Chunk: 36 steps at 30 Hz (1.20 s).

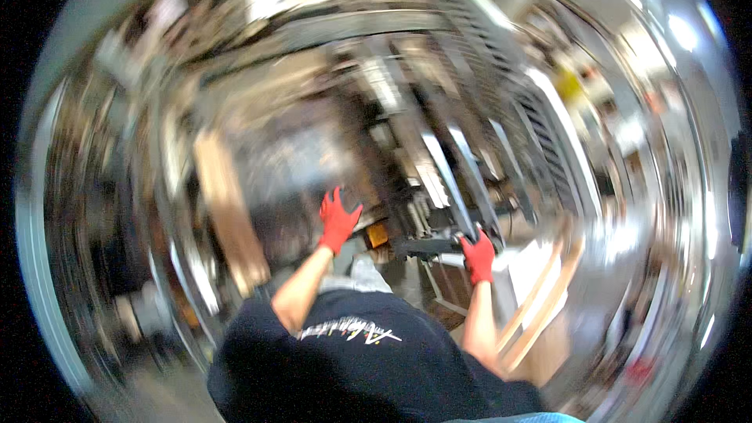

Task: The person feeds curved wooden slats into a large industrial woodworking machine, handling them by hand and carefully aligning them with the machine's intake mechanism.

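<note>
Red-gloved hands reach forward amid heavy motion blur: the left hand [338,219] is raised with fingers spread, holding nothing, while the right hand [478,254] is closed over the near end of a long grey metal bar [448,176] slanting away above a dark machine part [423,247]. A dark printed shirt [352,360] fills the lower frame.
</note>
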Motion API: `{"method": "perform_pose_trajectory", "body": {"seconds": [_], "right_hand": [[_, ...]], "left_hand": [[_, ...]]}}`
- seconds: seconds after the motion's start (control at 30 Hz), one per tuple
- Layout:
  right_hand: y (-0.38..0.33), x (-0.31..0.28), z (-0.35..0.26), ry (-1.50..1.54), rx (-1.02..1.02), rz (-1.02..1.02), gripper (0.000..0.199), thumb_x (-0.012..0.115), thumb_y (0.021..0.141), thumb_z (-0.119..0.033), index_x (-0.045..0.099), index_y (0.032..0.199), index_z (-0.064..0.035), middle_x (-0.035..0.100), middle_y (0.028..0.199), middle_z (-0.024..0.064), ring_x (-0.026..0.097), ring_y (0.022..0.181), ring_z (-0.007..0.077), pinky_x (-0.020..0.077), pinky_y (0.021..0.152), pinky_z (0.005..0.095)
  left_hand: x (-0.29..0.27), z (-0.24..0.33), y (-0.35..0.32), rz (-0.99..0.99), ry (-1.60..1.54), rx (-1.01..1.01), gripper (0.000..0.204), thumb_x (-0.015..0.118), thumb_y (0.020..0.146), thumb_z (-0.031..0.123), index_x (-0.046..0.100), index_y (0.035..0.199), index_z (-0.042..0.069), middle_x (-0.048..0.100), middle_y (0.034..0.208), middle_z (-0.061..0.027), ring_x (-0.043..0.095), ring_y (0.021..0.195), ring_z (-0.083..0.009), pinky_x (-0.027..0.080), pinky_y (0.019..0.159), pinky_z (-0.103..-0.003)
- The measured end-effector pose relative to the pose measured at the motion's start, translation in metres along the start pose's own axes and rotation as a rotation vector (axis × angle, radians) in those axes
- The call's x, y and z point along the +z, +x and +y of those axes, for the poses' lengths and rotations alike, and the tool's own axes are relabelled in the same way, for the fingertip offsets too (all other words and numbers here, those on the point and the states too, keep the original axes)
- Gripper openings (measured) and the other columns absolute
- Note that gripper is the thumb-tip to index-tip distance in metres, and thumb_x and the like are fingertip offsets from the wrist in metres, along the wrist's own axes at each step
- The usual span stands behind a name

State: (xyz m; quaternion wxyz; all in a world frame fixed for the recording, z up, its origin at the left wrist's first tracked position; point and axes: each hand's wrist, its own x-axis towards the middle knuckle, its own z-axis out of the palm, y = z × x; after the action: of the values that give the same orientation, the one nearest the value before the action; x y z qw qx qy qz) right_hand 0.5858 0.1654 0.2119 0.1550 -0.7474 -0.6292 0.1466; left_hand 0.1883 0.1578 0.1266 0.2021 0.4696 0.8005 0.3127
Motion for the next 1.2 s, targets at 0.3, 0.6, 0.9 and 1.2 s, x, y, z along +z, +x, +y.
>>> {"method": "perform_pose_trajectory", "body": {"seconds": [0.3, 0.6, 0.9, 1.2], "right_hand": [[-0.017, -0.037, -0.041, 0.142, -0.097, 0.19, 0.052, 0.066, 0.086, -0.043, 0.062, 0.123, -0.0062, 0.066, 0.117, 0.0187, 0.063, 0.108, 0.036, 0.0505, 0.091, 0.0441], [-0.081, -0.077, 0.082, -0.107, 0.555, 0.915, 0.054, 0.07, 0.079, -0.037, 0.062, 0.122, -0.0073, 0.065, 0.118, 0.0167, 0.059, 0.111, 0.0352, 0.0415, 0.098, 0.0493], [-0.134, -0.076, 0.189, -0.536, 1.175, 0.552, 0.065, 0.072, 0.079, -0.052, 0.058, 0.127, -0.0097, 0.059, 0.122, 0.0114, 0.05, 0.121, 0.0317, 0.0351, 0.104, 0.0526], [-0.118, -0.072, 0.165, -0.049, 1.161, 0.931, 0.057, 0.066, 0.088, -0.046, 0.06, 0.122, -0.0011, 0.059, 0.13, 0.0221, 0.054, 0.12, 0.0378, 0.0428, 0.098, 0.0487]], "left_hand": [[0.036, 0.191, 0.02, -0.389, -0.789, 0.671, 0.065, 0.076, 0.08, 0.009, 0.047, 0.137, -0.002, 0.054, 0.128, -0.0162, 0.054, 0.119, -0.0279, 0.04, 0.105, -0.038], [0.089, 0.28, 0.049, -0.477, -0.372, 1.061, 0.068, 0.079, 0.077, 0.013, 0.05, 0.137, 0.0, 0.055, 0.138, -0.0166, 0.049, 0.131, -0.0333, 0.036, 0.11, -0.039], [0.097, 0.289, 0.032, -0.48, 0.037, 1.059, 0.067, 0.076, 0.079, 0.032, 0.051, 0.138, 0.012, 0.064, 0.122, -0.0101, 0.06, 0.112, -0.0289, 0.046, 0.092, -0.041], [0.096, 0.307, 0.042, -0.611, -0.49, 0.909, 0.059, 0.072, 0.082, 0.003, 0.05, 0.137, -0.001, 0.057, 0.134, -0.014, 0.057, 0.118, -0.0226, 0.043, 0.103, -0.034]]}}
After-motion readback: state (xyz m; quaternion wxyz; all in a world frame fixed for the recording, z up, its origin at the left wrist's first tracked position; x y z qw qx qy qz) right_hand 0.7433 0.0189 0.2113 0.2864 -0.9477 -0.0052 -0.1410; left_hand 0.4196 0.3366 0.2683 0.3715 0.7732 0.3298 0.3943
